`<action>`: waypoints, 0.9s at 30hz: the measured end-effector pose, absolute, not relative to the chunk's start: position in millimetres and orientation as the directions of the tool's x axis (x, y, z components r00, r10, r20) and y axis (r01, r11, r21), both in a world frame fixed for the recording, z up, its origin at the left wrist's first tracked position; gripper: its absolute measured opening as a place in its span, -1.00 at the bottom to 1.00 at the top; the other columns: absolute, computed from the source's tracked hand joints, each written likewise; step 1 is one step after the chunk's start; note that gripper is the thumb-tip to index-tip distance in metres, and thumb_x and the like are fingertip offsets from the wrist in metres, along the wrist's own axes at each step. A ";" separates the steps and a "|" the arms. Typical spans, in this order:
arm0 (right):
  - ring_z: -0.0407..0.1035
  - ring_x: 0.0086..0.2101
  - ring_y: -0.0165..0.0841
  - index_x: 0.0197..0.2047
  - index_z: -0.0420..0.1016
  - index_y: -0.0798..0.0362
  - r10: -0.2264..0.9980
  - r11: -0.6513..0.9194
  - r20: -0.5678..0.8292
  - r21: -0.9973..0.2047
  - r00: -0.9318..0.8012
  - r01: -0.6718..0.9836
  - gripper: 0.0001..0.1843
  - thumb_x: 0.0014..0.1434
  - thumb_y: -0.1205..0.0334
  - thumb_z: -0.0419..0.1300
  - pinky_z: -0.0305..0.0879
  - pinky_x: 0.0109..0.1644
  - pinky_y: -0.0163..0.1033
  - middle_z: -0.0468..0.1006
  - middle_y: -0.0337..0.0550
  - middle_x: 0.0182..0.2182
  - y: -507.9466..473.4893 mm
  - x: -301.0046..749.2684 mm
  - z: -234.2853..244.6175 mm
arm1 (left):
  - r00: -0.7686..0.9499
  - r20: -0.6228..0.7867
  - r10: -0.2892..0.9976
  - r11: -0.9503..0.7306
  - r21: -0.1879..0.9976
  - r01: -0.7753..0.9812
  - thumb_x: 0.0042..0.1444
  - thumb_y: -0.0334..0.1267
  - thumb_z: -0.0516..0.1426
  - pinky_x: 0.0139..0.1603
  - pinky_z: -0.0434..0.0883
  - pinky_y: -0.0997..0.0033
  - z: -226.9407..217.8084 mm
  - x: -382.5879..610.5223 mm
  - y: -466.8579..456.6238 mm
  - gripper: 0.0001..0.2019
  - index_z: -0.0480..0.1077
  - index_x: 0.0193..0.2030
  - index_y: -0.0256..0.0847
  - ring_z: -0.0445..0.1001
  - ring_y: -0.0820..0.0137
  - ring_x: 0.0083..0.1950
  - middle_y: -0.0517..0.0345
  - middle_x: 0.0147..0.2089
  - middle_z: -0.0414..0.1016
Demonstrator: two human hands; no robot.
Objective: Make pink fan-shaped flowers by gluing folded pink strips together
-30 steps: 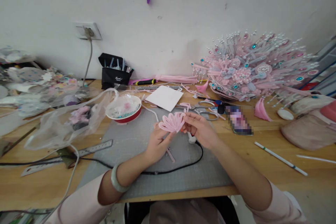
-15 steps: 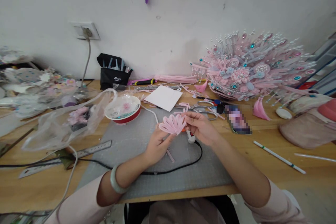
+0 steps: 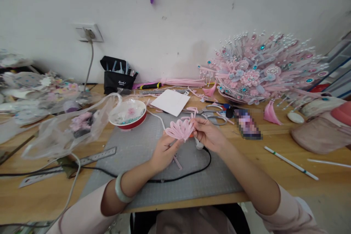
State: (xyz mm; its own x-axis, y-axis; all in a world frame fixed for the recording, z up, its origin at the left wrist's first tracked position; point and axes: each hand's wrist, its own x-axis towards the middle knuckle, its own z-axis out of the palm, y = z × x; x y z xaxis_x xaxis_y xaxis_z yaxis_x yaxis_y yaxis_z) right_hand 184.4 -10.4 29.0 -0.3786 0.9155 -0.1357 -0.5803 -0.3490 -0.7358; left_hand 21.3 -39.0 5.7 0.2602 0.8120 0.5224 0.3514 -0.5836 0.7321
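A pink fan of looped pipe cleaners [image 3: 179, 129] is held up above the grey cutting mat [image 3: 189, 188]. My left hand [image 3: 165, 151] pinches its base from below, thumb on the near side. At the fan's right edge, the fingers of my right hand [image 3: 208, 133] are closed on one of its loops or ends; the exact contact is partly hidden. Behind my right fingers shows a white corded tool [image 3: 199, 144] with a bit of orange, its black cord lying on the mat. A loose pink strip [image 3: 177, 162] hangs or lies just under my left hand.
Scissors [image 3: 216, 113] and a white square card [image 3: 170, 102] lie beyond the hands. To the left are a red-rimmed bowl of beads [image 3: 128, 115], a plastic bag [image 3: 93, 126] and a steel ruler [image 3: 98, 155]. A large pink beaded headdress [image 3: 255, 75] and a phone [image 3: 248, 124] are at right.
Both hands stay almost in place with the fan between them. My right fingers have shifted slightly at its right edge, and the view has moved a little.
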 end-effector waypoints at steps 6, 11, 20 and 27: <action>0.31 -0.65 -0.64 -0.47 0.51 0.15 0.917 -0.343 -0.122 -0.729 -0.380 -0.593 -0.80 -0.25 0.30 0.37 0.30 -0.56 -0.61 0.49 -0.30 -0.60 -11.9 183.8 28.5 | 0.245 0.512 0.824 -0.567 0.750 0.341 0.10 -0.13 -0.03 -0.22 0.30 0.35 5.4 21.9 -38.9 -0.66 0.40 -0.56 -0.23 0.37 0.32 -0.27 0.19 -0.59 0.37; 0.32 -0.60 -0.63 -0.36 0.51 0.14 0.931 -0.296 -0.106 -0.780 -0.350 -0.551 -0.75 -0.18 0.26 0.34 0.30 -0.50 -0.57 0.50 -0.27 -0.53 -14.5 181.9 31.4 | 0.211 0.503 0.838 -0.545 0.753 0.369 0.10 -0.14 -0.03 -0.24 0.30 0.36 5.0 21.9 -38.6 -0.68 0.41 -0.54 -0.23 0.38 0.32 -0.29 0.19 -0.59 0.37; 0.30 -0.56 -0.56 -0.53 0.46 0.11 0.931 -0.142 -0.011 -0.932 -0.365 -0.334 -0.84 -0.25 0.29 0.35 0.27 -0.45 -0.43 0.46 -0.32 -0.57 -22.9 173.0 33.9 | 0.129 0.560 0.818 -0.548 0.693 0.469 0.11 -0.19 -0.03 -0.17 0.29 0.32 5.5 18.3 -39.4 -0.70 0.41 -0.51 -0.24 0.40 0.31 -0.27 0.14 -0.49 0.47; 0.28 -0.54 -0.52 -0.55 0.42 0.07 0.949 -0.035 0.043 -0.970 -0.314 -0.240 -0.85 -0.24 0.28 0.33 0.27 -0.41 -0.36 0.42 -0.35 -0.58 -26.9 166.2 35.4 | 0.137 0.602 0.787 -0.583 0.653 0.483 0.12 -0.22 -0.03 -0.14 0.27 0.30 0.4 16.6 -39.3 -0.75 0.45 -0.36 -0.23 0.41 0.32 -0.26 0.12 -0.33 0.53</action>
